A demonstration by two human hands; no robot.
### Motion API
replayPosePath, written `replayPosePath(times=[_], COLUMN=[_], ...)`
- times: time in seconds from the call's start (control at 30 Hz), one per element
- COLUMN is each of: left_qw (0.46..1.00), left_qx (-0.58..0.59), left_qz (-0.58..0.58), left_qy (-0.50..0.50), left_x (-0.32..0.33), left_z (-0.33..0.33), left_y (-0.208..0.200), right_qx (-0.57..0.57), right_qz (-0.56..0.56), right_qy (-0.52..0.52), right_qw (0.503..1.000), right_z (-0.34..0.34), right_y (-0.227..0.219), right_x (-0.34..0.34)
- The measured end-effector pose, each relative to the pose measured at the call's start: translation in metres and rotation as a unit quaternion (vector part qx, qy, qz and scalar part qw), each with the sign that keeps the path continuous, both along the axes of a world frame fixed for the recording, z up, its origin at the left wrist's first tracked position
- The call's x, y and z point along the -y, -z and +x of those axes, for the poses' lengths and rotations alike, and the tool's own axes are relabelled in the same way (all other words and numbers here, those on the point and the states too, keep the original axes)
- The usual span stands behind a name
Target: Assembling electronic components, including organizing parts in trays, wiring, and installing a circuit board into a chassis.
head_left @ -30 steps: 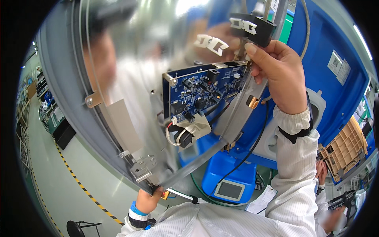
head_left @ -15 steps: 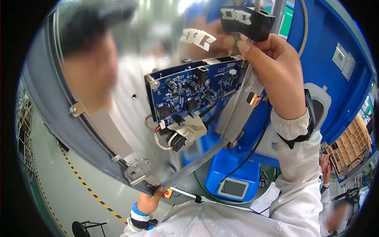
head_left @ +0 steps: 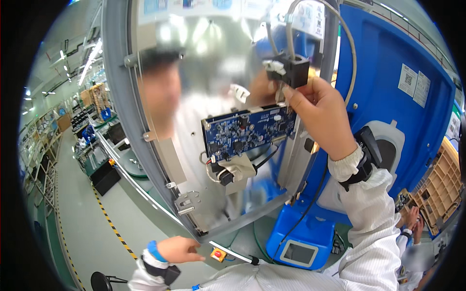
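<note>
My right hand (head_left: 324, 114) is raised at the upper right of the metal panel (head_left: 194, 191), thumb and fingers closed on the end of a grey cable (head_left: 354, 43). Just above the fingertips, a black block like a ferrite core (head_left: 297, 72) sits on that cable. Below it, a blue circuit board (head_left: 242, 133) is fixed to the shiny panel. A taped bundle of wires (head_left: 238, 167) hangs under the board. My left hand (head_left: 180, 250) floats below the panel's lower frame, touching nothing, with fingers loosely apart.
White clips (head_left: 240, 93) are on the panel. At right stands a large blue housing (head_left: 383, 116); below is a blue unit with a screen (head_left: 299, 253). A red button on a yellow box (head_left: 218, 254) lies near my left hand. Another person's hands (head_left: 414, 218) work at far right.
My left hand has let go of the panel's lower edge and moved down from it. My view has shifted back, showing more of the panel. My right hand keeps its hold by the black block.
</note>
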State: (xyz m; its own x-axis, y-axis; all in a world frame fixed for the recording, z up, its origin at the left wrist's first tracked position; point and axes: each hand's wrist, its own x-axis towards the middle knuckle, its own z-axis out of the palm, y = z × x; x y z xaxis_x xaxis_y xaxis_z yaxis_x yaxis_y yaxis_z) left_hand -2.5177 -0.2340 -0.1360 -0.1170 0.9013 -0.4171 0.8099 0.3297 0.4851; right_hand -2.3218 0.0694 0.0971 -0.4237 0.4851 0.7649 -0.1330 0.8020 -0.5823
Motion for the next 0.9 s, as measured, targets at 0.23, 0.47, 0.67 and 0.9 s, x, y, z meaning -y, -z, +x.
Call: replayPosePath(times=[0.23,0.47,0.67,0.9], left_qw=[0.882,0.728,0.488,0.811], left_qx=[-0.057,-0.348,-0.682,-0.246], left_qz=[0.445,0.589,0.510,0.531], left_qy=[0.147,-0.033,0.194,-0.019], left_x=[-0.004,-0.132,-0.184,-0.157], left_z=[0.055,0.091,0.066,0.112], left_y=[-0.228,-0.369,-0.383,-0.381], right_qx=[0.029,-0.179,0.115,0.247], right_qz=[0.079,0.369,0.450,0.270], right_qy=[0.020,0.109,0.082,0.183], right_qw=[0.996,0.906,0.882,0.912], right_z=[0.008,0.028,0.023,0.056], right_y=[0.002,-0.076,-0.165,-0.177], right_x=[-0.009,0.003,0.007,0.059])
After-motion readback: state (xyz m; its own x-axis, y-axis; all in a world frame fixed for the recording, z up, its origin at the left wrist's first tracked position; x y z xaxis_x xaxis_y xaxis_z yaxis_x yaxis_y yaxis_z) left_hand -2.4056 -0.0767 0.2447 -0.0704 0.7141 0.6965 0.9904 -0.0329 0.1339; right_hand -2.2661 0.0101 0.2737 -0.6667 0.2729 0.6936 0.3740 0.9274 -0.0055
